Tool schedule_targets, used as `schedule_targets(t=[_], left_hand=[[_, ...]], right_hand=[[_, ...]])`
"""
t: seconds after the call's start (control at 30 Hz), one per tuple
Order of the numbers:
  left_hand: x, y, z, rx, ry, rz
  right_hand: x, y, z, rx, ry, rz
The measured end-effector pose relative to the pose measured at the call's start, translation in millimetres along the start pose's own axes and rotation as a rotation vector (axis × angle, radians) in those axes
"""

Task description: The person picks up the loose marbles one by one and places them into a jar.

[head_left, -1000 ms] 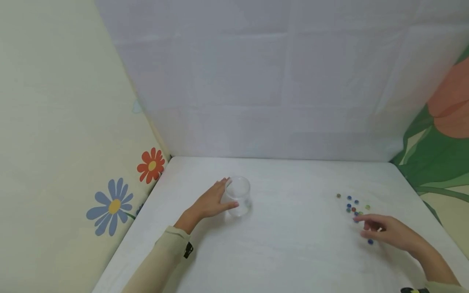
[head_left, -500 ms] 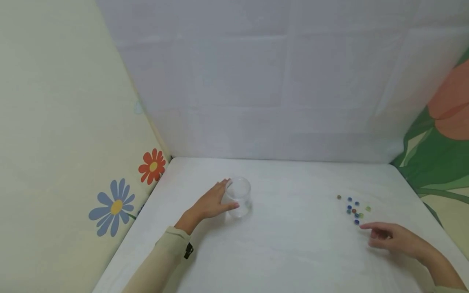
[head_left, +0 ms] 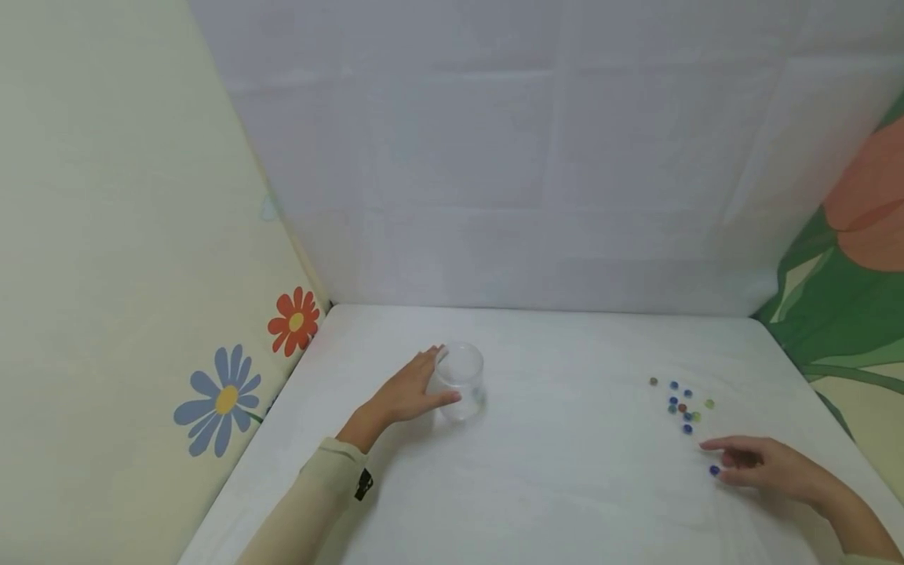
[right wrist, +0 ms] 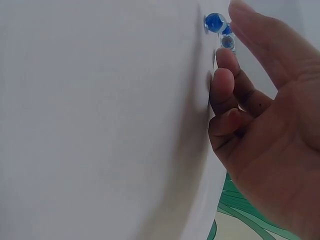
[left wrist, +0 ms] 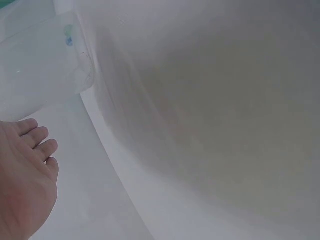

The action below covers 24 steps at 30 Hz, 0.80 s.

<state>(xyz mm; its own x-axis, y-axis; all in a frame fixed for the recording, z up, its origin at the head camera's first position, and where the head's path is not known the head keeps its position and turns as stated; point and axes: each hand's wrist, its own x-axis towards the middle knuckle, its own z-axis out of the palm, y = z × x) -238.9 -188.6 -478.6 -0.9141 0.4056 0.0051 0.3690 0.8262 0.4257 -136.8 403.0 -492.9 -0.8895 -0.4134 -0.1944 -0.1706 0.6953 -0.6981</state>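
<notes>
My left hand (head_left: 404, 392) holds a clear jar (head_left: 461, 380) upright on the white table, thumb along the near side and fingers on the far left side. In the left wrist view, small green and blue spots show near the bottom of the jar (left wrist: 42, 62). My right hand (head_left: 770, 467) is low over the table, thumb and index finger spread apart, the other fingers bent inward. A dark blue marble (head_left: 714, 471) lies just at the thumb tip. Beyond the index fingertip is a loose group of marbles, among them a blue one (head_left: 688, 429) and a red one (head_left: 682, 408).
Several other marbles, blue, green and brownish, are spread behind, including a yellow-green one (head_left: 709, 403). A white cloth (head_left: 452, 157) hangs behind the table (head_left: 565, 486). Flower-patterned cloths stand along the left (head_left: 106, 235) and right (head_left: 869, 314) sides.
My right hand has drawn back from the marble group, toward me and slightly right. The near blue marble, hidden half a second ago, shows again by the thumb. The left hand and jar stay put.
</notes>
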Motion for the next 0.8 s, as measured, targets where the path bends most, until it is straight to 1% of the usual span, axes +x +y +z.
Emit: schedule_targets(t=[0.3,0.5,0.63,0.8], left_hand=[[1.6,-1.0,0.8,0.011,-0.010,-0.012],[0.9,-0.3,0.7,0.007,-0.020,-0.019],[1.5,0.2,0.9,0.002,-0.020,-0.021],[2.2,0.2,1.2,-0.001,-0.013,-0.019]], right_hand=[[2.7,2.9,-0.2,0.020,-0.022,0.045],[4.2,2.4,1.6,0.069,-0.033,0.145],[6.8,2.1,3.0,0.042,-0.027,0.178],[9.2,3.0,4.2,0.014,-0.019,0.192]])
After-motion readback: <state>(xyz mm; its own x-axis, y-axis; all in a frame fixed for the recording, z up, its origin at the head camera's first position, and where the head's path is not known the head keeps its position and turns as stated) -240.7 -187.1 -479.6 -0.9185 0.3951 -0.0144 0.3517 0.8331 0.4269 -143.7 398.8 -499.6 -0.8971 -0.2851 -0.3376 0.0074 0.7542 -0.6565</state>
